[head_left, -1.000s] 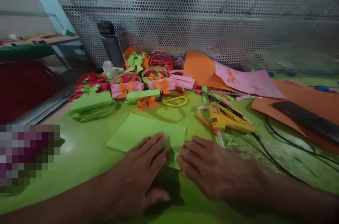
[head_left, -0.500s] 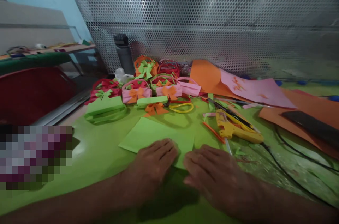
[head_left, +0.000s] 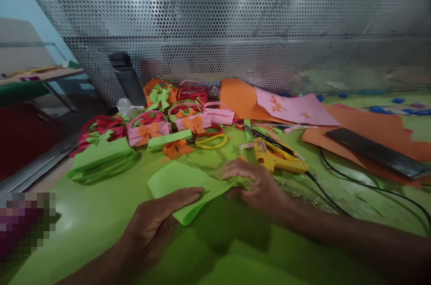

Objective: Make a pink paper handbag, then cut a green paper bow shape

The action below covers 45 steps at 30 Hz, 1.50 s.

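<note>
A light green sheet [head_left: 182,181], paper or thin felt, is lifted and bent above the green table. My left hand [head_left: 158,217] grips its near left edge, thumb on top and the other fingers beneath. At the sheet's right corner my right hand [head_left: 257,186] pinches it between thumb and fingers. Just beyond the sheet lie an orange bow [head_left: 177,149] and yellow-handled scissors [head_left: 212,142]. A yellow glue gun [head_left: 279,161] rests behind my right hand, its black cord trailing to the right.
Small bags in pink [head_left: 150,132], red and green [head_left: 103,159] stand at the back left near a dark bottle [head_left: 127,79]. Orange sheets [head_left: 370,130], a pink sheet [head_left: 296,106] and a black phone [head_left: 373,150] lie at right. A perforated metal panel [head_left: 215,20] rises behind.
The sheet lay flat under both hands; now it is raised and curved between them. My right hand has shifted from pressing to pinching its corner. The view has turned right.
</note>
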Each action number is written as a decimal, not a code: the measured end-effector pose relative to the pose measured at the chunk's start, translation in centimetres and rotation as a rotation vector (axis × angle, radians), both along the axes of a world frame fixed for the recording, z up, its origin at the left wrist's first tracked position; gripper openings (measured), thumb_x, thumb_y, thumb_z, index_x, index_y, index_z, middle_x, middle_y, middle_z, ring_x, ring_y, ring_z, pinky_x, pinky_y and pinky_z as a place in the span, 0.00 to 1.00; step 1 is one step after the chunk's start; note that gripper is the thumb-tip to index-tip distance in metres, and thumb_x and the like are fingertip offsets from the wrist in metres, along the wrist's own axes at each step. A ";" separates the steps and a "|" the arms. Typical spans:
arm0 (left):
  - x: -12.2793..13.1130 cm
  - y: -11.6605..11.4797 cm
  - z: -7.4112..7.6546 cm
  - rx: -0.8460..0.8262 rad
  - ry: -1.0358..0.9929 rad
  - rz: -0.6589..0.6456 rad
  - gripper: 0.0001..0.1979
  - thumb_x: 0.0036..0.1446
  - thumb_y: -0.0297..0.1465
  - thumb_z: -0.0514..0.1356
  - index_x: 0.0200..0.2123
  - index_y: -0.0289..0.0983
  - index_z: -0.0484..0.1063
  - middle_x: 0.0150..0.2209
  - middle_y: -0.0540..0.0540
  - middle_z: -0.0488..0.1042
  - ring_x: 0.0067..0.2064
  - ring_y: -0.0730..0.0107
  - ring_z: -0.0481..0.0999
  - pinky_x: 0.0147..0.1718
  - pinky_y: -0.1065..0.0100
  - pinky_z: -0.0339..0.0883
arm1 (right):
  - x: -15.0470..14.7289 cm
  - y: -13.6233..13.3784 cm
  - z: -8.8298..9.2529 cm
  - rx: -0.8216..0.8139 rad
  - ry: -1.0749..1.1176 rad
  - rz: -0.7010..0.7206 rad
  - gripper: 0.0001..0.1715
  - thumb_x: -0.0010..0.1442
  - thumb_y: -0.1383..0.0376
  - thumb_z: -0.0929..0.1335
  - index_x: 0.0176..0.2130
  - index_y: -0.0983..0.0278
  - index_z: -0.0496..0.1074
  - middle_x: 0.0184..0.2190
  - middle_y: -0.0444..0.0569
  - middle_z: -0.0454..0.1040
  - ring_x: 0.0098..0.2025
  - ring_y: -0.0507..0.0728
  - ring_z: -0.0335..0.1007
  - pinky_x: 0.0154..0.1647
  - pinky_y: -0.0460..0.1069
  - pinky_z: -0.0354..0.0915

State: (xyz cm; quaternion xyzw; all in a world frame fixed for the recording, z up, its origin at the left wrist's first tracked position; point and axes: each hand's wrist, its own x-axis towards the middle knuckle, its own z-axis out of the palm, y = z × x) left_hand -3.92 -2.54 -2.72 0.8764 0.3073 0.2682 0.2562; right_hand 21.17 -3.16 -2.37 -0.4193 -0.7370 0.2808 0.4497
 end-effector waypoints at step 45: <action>0.6 -1.6 -1.8 0.815 0.415 -0.118 0.15 0.59 0.27 0.49 0.46 0.38 0.69 0.50 0.47 0.72 0.55 0.63 0.66 0.54 0.66 0.61 | 0.6 0.0 2.2 -0.298 -0.629 -0.127 0.09 0.55 0.72 0.64 0.29 0.64 0.74 0.26 0.46 0.74 0.28 0.52 0.66 0.28 0.45 0.54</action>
